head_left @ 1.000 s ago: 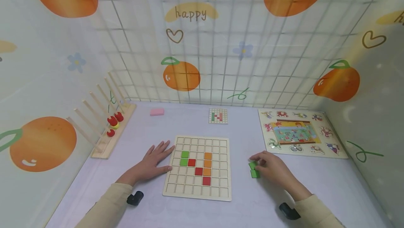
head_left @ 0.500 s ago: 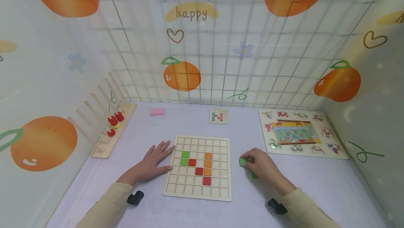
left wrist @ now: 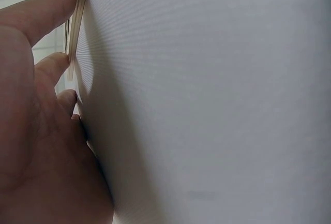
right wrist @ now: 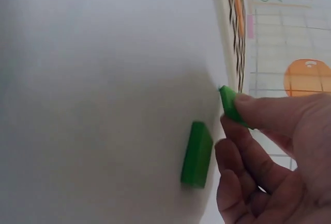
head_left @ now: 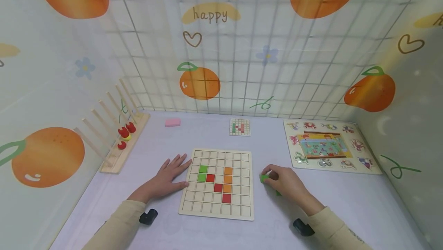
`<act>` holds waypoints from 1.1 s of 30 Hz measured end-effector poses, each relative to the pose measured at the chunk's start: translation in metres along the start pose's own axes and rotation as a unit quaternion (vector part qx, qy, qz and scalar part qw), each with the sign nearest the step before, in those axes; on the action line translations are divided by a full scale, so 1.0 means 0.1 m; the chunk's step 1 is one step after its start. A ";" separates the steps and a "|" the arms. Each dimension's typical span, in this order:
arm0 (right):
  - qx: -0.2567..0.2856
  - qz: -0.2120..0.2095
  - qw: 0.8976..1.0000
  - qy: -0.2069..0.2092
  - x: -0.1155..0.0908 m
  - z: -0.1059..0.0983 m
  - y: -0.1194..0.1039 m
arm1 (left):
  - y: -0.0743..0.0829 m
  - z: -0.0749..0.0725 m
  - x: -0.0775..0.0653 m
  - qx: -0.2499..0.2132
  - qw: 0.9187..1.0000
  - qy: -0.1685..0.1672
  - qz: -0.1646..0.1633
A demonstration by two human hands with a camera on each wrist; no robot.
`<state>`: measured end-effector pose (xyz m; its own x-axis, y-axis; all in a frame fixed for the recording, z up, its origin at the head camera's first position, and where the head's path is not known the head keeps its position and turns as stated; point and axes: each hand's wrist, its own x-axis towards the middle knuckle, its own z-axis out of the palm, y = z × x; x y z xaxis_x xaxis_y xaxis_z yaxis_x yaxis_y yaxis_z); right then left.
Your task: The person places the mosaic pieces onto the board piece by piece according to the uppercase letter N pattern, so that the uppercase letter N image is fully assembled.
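A wooden grid board [head_left: 238,212] lies in the middle of the table, with green, red and orange square tiles set in some of its cells. My left hand [head_left: 168,179] rests with fingers spread at the board's left edge; in the left wrist view its fingertips touch the board's side. Right of the board, my right hand [head_left: 288,184] pinches a green tile [right wrist: 231,105] between thumb and index finger. A second green tile [right wrist: 197,155] lies on the table below those fingers, mostly hidden by the hand in the head view.
A small pattern card [head_left: 239,127] lies behind the board, and a pink block [head_left: 172,122] at the back left. A pegged wooden rack [head_left: 119,164] with red and yellow beads stands at left. An animal puzzle board [head_left: 367,167] lies at right.
My right hand has picked up one green tile from beside the other and moved it left toward the board. The left hand has stayed at the board's edge.
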<state>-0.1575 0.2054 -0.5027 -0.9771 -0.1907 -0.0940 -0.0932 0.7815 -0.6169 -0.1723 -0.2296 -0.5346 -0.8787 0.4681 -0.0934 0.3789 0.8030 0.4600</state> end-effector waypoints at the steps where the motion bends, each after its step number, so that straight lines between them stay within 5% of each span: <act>1: 0.003 -0.004 1.000 0.002 0.00 0.00 0.00 | 0.00 0.00 0.00 0.001 1.000 0.000 0.001; 23: 0.077 -0.046 0.996 0.014 0.09 0.19 -0.40 | -0.01 0.00 0.01 0.000 1.000 0.000 -0.001; 33: 0.084 -0.117 0.989 -0.016 0.13 0.44 -0.68 | -0.01 0.01 0.02 0.003 1.000 0.003 0.002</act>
<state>-0.1550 0.1234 -0.4961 -0.9258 -0.3754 0.0446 -0.2809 0.6040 -0.7458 -0.1740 -0.2292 -0.5367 -0.8791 0.4686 -0.0873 0.3832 0.8037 0.4552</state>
